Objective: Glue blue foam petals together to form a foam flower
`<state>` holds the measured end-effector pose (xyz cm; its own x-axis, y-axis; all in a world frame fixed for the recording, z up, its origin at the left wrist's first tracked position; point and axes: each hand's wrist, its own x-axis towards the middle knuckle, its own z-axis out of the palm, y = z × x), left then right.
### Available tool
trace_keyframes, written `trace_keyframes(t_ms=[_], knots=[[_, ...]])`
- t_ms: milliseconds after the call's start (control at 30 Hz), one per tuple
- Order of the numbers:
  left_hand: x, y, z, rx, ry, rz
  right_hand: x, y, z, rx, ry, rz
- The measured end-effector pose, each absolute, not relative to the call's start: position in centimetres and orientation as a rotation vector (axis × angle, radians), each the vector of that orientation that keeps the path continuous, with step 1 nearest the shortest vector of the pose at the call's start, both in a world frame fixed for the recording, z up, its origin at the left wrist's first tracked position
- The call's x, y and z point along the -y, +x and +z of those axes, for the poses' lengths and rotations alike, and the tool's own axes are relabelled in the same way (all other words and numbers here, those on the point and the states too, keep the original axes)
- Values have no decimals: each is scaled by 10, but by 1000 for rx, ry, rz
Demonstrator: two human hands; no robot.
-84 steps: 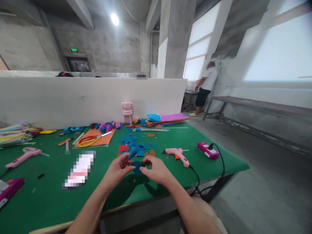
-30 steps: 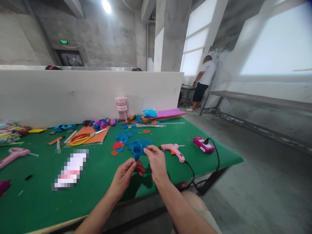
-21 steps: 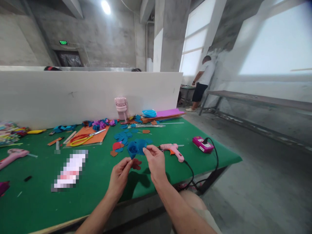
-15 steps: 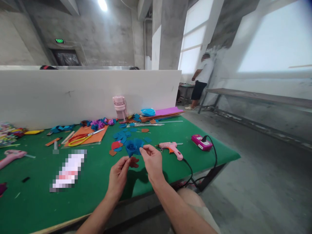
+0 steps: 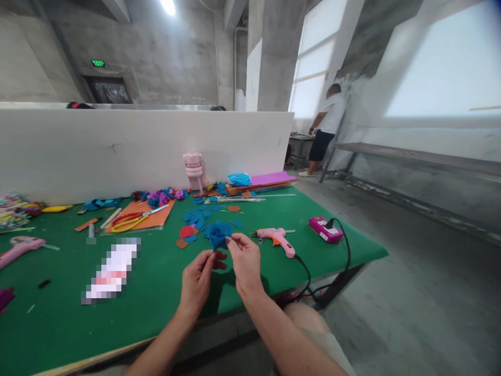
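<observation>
A blue paper flower [image 5: 219,234] with a curled centre is held up above the green table. My left hand [image 5: 199,277] pinches it at its base from below. The fingers of my right hand [image 5: 246,261] close on a petal at its right side. Just behind the flower lie loose blue petals [image 5: 198,216], with red and brown pieces [image 5: 186,232] to the left. A pink glue gun [image 5: 274,237] rests on its side to the right of my right hand, its nozzle facing left.
Red-and-yellow scissors [image 5: 131,222] lie on an orange sheet [image 5: 160,213]. At the back stands a pink bottle [image 5: 194,172] against a white partition [image 5: 148,149]. A magenta power strip [image 5: 325,230] sits near the right edge. Another person [image 5: 324,128] stands far right.
My hands have shifted slightly right. The petal that stuck out to the right is now drawn in around the flower's centre, making it rounder.
</observation>
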<state>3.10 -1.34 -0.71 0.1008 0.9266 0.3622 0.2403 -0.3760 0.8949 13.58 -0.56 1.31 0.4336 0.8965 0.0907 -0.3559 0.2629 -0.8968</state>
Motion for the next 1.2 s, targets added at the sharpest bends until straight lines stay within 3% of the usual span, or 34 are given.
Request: trace_keyframes(t_ms=[1200], knots=[[18,32,2,-1103,1704,1311,5,135,11,692,-942,994]])
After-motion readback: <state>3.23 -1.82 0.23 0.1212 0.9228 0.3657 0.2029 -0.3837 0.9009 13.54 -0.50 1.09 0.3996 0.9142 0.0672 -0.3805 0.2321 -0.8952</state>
